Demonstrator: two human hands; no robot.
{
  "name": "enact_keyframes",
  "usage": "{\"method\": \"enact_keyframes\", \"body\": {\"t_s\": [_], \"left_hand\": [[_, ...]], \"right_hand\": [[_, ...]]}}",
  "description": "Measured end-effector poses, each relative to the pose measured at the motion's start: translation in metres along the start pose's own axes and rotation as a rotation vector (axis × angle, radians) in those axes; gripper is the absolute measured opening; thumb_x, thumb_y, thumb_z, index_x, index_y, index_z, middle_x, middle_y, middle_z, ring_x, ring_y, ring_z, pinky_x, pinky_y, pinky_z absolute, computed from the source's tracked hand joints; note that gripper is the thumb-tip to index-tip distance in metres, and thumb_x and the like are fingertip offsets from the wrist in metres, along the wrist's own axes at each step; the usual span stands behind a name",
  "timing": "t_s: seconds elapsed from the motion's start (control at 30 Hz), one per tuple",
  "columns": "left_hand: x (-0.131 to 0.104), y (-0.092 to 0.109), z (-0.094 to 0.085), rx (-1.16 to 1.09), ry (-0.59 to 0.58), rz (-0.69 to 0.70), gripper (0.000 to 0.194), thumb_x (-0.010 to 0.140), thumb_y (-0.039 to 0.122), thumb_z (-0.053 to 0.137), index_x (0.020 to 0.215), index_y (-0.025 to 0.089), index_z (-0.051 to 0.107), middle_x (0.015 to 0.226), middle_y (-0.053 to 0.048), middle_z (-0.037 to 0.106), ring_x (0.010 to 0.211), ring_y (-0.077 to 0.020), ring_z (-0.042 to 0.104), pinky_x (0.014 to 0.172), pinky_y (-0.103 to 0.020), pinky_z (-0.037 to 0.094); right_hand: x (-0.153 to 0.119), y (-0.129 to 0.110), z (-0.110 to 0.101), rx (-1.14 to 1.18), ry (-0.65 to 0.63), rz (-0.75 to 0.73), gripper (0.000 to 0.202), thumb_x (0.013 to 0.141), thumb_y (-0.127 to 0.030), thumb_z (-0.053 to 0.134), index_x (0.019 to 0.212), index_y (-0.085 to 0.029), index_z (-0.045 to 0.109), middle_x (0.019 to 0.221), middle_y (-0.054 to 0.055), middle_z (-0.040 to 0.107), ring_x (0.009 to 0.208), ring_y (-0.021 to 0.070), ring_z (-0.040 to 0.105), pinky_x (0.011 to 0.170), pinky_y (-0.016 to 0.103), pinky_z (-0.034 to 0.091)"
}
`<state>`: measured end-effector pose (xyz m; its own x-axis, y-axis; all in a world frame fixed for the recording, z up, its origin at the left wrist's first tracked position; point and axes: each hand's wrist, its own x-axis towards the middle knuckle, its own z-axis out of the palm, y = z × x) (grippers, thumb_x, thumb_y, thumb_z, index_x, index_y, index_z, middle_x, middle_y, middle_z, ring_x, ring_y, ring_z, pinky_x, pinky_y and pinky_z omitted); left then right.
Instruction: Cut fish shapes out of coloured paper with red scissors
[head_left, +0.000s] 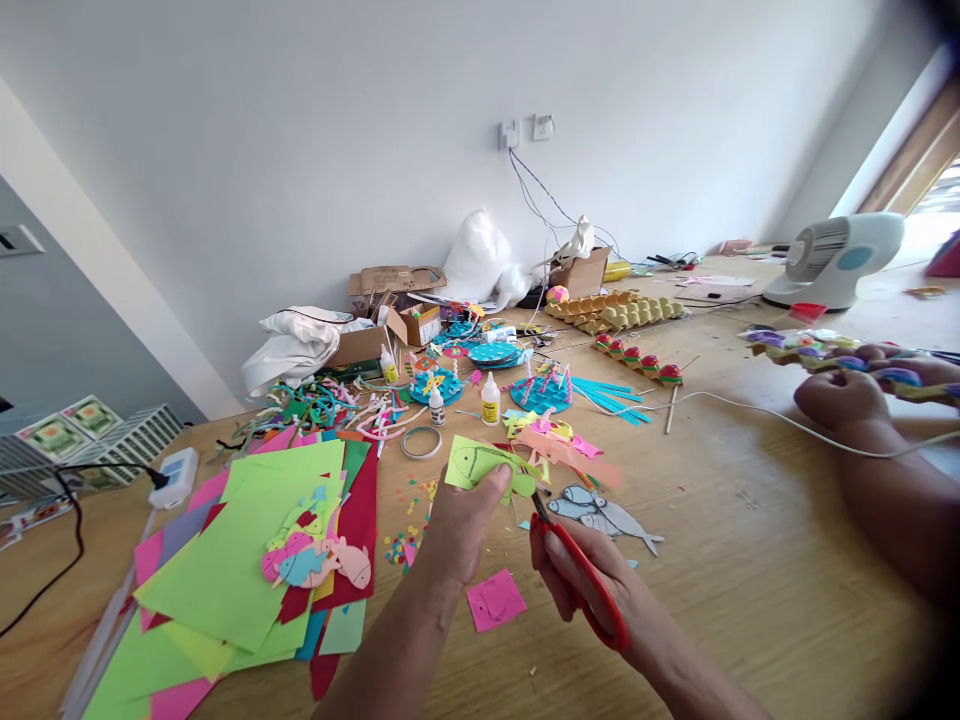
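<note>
Lime-green paper (474,463) with a fish outline drawn on it, pinched in the left hand (465,525), with the thumb pressed on the upper face and at least part of the grip underneath. Juts out past the thumb, away from the wrist, and stretches rightward toward the right hand (581,570), without touching it. Held up over the wooden tabletop (720,570), just to the left of and beyond the right hand. Curled around the red-handled scissors (600,590) on that side, with the dark blades pointing at the right end of the sheet. Cannot tell how far apart the blades stand. Below and between both hands, on the wood, 1 pink paper square (496,600) with another fish drawing. Just beyond the right hand, grey fish cutouts (607,515) in a cluster. To the left of the left arm, a stack of coloured paper (217,560) bearing small fish cutouts (304,565). Near the left hand, scattered confetti (397,550). Farther back, a tape roll (403,444), 2 glue bottles (490,402) near each other, and orange paper scraps (555,450) close behind the scissors. Well apart at far right, a co-worker's hand (840,400) at a painted egg-carton strip (896,378).
</note>
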<state>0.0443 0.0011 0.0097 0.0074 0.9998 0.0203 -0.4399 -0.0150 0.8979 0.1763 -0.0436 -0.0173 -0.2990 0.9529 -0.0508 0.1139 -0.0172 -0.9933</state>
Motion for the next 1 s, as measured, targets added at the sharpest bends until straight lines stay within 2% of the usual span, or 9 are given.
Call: {"method": "enact_keyframes", "body": {"t_s": [0.2, 0.43, 0.57, 0.73, 0.87, 1.0], "left_hand": [[0.0, 0.002, 0.001, -0.037, -0.017, 0.038, 0.01, 0.065, 0.019, 0.067, 0.073, 0.018, 0.061, 0.067, 0.005, 0.062, 0.064, -0.0112, 0.055, 0.067, -0.024, 0.044], [0.007, 0.01, -0.007, 0.259, 0.038, 0.039, 0.007, 0.06, 0.017, 0.064, 0.064, 0.018, 0.059, 0.058, 0.004, 0.059, 0.058, -0.0117, 0.053, 0.061, -0.023, 0.042], [0.006, 0.015, -0.008, 0.365, 0.008, 0.056, 0.005, 0.062, 0.018, 0.064, 0.066, 0.018, 0.061, 0.06, 0.002, 0.062, 0.06, -0.0134, 0.054, 0.062, -0.023, 0.042], [0.002, 0.015, -0.009, 0.351, -0.026, 0.041, 0.006, 0.065, 0.02, 0.064, 0.07, 0.017, 0.065, 0.066, 0.0, 0.065, 0.065, -0.0156, 0.056, 0.065, -0.024, 0.043], [0.003, 0.013, -0.011, 0.274, -0.088, 0.037, 0.006, 0.066, 0.019, 0.065, 0.072, 0.018, 0.065, 0.068, 0.001, 0.065, 0.067, -0.0151, 0.056, 0.067, -0.024, 0.043], [0.003, 0.01, -0.011, 0.251, -0.092, -0.003, 0.004, 0.066, 0.018, 0.065, 0.069, 0.017, 0.063, 0.064, 0.002, 0.062, 0.062, -0.0124, 0.054, 0.061, -0.022, 0.041]], "right_hand": [[-0.003, -0.003, -0.001, -0.046, -0.019, 0.008, 0.046, 0.081, -0.061, 0.04, 0.061, -0.02, 0.043, 0.043, -0.005, 0.042, 0.041, 0.0093, 0.036, 0.045, 0.022, 0.028], [-0.011, -0.008, -0.013, -0.111, -0.072, 0.021, 0.045, 0.083, -0.06, 0.039, 0.066, -0.019, 0.046, 0.045, -0.006, 0.04, 0.042, 0.0091, 0.035, 0.044, 0.022, 0.029], [-0.016, -0.011, -0.018, -0.125, -0.096, -0.02, 0.043, 0.086, -0.056, 0.037, 0.065, -0.019, 0.046, 0.044, -0.006, 0.04, 0.042, 0.0091, 0.035, 0.045, 0.022, 0.03], [-0.01, -0.017, -0.013, -0.174, -0.067, 0.03, 0.039, 0.087, -0.049, 0.041, 0.062, -0.019, 0.047, 0.044, -0.005, 0.042, 0.043, 0.0097, 0.039, 0.046, 0.022, 0.031], [-0.007, -0.018, -0.009, -0.163, -0.047, 0.061, 0.038, 0.085, -0.049, 0.042, 0.062, -0.019, 0.049, 0.043, -0.005, 0.043, 0.042, 0.0097, 0.039, 0.046, 0.022, 0.032], [-0.008, -0.016, -0.008, -0.126, -0.033, 0.077, 0.039, 0.083, -0.052, 0.043, 0.062, -0.019, 0.048, 0.042, -0.006, 0.043, 0.04, 0.0092, 0.038, 0.045, 0.021, 0.032]]}}
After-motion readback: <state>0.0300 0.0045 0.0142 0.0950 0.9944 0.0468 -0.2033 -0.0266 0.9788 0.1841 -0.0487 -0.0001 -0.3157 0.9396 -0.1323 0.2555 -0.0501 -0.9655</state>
